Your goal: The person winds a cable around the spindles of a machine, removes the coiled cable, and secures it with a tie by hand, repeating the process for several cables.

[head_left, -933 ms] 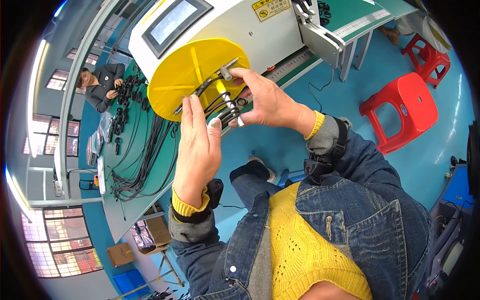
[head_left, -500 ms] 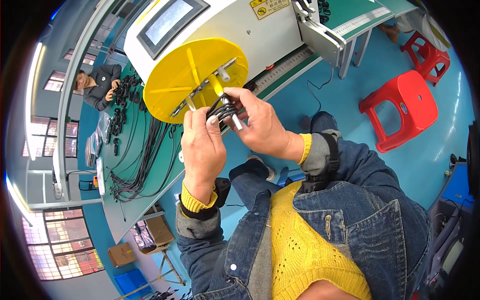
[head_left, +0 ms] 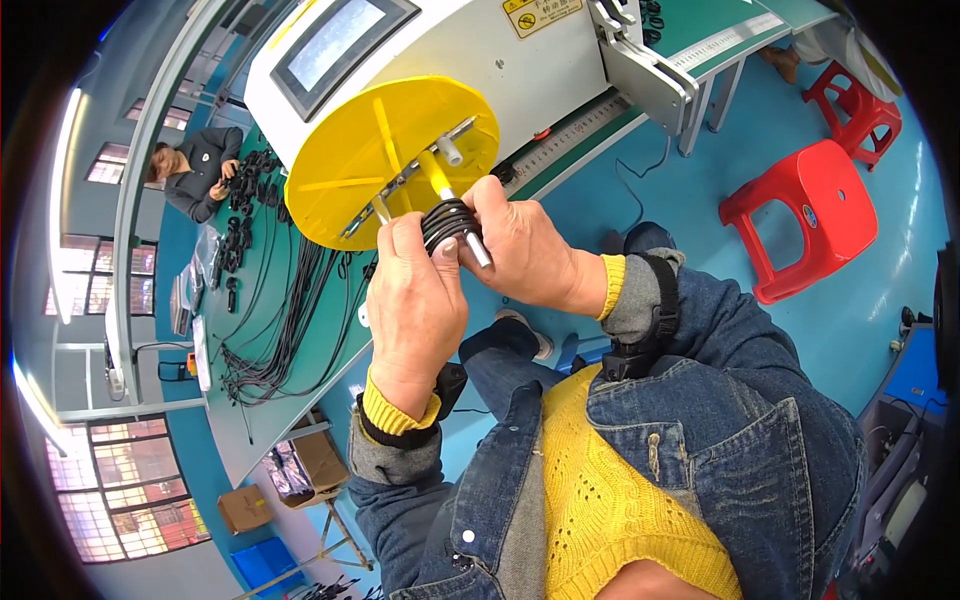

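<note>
Drawn away from the yellow disc (head_left: pixel 340 150), the black cable coil (head_left: pixel 447 222) now circles the metal rod (head_left: pixel 479 251).
I see the left hand (head_left: pixel 415 300) gripping its left side, the right hand (head_left: pixel 525 252) its right.

- One left hand (head_left: pixel 412 305), one right hand (head_left: pixel 527 250)
- One black cable coil (head_left: pixel 449 226)
- One yellow disc (head_left: pixel 345 160)
- One white machine (head_left: pixel 530 85)
- One display screen (head_left: pixel 338 52)
- Two red plastic stools (head_left: pixel 838 215)
- Two cardboard boxes (head_left: pixel 243 510)
- One co-worker (head_left: pixel 200 165)

A cable coil (head_left: pixel 450 225) circles a spindle (head_left: pixel 478 250) between left hand (head_left: pixel 412 305) and right hand (head_left: pixel 530 245), disc (head_left: pixel 345 150) behind; loose cables (head_left: pixel 290 345) on the table (head_left: pixel 270 422) left, stools (head_left: pixel 840 225) right.
</note>
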{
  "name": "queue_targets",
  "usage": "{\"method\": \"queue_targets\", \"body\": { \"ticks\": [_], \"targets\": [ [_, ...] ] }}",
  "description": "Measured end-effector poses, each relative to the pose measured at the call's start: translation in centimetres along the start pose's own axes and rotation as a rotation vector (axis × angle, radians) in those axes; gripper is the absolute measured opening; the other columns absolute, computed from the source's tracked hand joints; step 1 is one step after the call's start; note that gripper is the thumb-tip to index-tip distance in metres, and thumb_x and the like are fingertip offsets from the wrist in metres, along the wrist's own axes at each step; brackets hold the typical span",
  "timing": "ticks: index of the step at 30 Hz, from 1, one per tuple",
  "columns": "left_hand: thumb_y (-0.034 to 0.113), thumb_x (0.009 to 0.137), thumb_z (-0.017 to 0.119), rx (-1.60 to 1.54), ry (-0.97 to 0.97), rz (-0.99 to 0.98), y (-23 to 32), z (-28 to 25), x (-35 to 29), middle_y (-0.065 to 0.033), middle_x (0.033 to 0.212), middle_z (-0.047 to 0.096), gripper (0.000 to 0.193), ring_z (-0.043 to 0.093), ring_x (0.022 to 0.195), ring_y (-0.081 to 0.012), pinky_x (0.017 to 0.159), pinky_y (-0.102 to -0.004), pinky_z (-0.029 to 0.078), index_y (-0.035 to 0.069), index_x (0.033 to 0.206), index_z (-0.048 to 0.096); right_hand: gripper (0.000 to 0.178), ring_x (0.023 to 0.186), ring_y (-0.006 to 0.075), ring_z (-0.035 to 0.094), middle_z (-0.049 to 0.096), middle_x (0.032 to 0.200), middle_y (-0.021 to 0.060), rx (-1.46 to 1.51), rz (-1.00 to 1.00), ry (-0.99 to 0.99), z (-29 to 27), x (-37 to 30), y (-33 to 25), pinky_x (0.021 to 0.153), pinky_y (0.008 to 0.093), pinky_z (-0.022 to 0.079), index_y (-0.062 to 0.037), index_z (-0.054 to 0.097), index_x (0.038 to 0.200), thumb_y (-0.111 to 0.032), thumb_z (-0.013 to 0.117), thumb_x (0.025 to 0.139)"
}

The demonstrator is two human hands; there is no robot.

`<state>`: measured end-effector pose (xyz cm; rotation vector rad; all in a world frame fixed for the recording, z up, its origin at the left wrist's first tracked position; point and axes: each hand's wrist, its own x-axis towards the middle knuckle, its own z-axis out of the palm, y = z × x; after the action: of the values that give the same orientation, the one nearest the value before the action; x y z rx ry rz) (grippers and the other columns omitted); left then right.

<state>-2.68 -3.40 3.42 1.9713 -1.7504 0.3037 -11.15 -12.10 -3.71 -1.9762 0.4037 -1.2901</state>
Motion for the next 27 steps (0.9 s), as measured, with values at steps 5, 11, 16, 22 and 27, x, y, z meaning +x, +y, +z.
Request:
{"method": "queue_targets", "body": {
  "ticks": [5, 11, 16, 22, 27],
  "targets": [
    [0.015, 0.085, 0.052, -0.049, -0.033, 0.011, -0.7, 0.0, -0.3, -0.0188, 0.084, 0.052, 0.020, 0.055, 0.070, -0.0372, 0.058, -0.0414, 0.043, 0.000, 0.098, 0.047, 0.034, 0.055, 0.0331, 0.059, 0.055, 0.062, 0.0157, -0.038, -0.056, 0.027, 0.2, -0.3, 0.5, 0.047, 0.0370, 0.047, -0.0005, 0.038, 0.089, -0.016, 0.065, 0.075],
    [0.014, 0.085, 0.052, -0.020, -0.041, 0.029, -0.7, -0.1, -0.1, -0.0165, 0.080, 0.052, 0.016, 0.054, 0.067, -0.0352, 0.056, -0.0401, 0.043, 0.002, 0.094, 0.048, 0.033, 0.053, 0.0329, 0.058, 0.054, 0.058, 0.0150, -0.149, -0.085, -0.054, -0.3, 0.4, 0.4, 0.046, 0.0375, 0.046, -0.0005, 0.038, 0.088, -0.014, 0.065, 0.074],
    [0.013, 0.084, 0.053, -0.009, 0.022, -0.005, -0.3, 0.2, -1.1, -0.0163, 0.078, 0.052, 0.014, 0.054, 0.065, -0.0339, 0.054, -0.0393, 0.042, 0.002, 0.092, 0.049, 0.032, 0.052, 0.0332, 0.057, 0.053, 0.056, 0.0148, -0.119, -0.017, -0.042, -0.5, -0.2, -0.6, 0.045, 0.0380, 0.045, -0.0004, 0.038, 0.088, -0.012, 0.065, 0.073],
    [0.015, 0.083, 0.055, 0.020, -0.001, 0.045, 1.1, -0.3, -2.2, -0.0164, 0.077, 0.052, 0.018, 0.053, 0.063, -0.0345, 0.054, -0.0391, 0.042, 0.000, 0.092, 0.049, 0.031, 0.051, 0.0335, 0.056, 0.052, 0.055, 0.0145, -0.051, -0.013, -0.060, -1.6, -1.5, -1.4, 0.043, 0.0383, 0.044, -0.0008, 0.039, 0.087, -0.010, 0.064, 0.071],
    [0.017, 0.082, 0.056, -0.060, -0.059, -0.073, 3.3, 0.7, -6.9, -0.0181, 0.080, 0.051, 0.023, 0.053, 0.071, -0.0360, 0.060, -0.0385, 0.043, -0.002, 0.094, 0.048, 0.032, 0.050, 0.0329, 0.056, 0.052, 0.055, 0.0138, -0.013, -0.101, -0.202, -3.4, -4.4, -1.5, 0.042, 0.0381, 0.043, -0.0011, 0.040, 0.087, -0.009, 0.065, 0.069]
  ]
}}
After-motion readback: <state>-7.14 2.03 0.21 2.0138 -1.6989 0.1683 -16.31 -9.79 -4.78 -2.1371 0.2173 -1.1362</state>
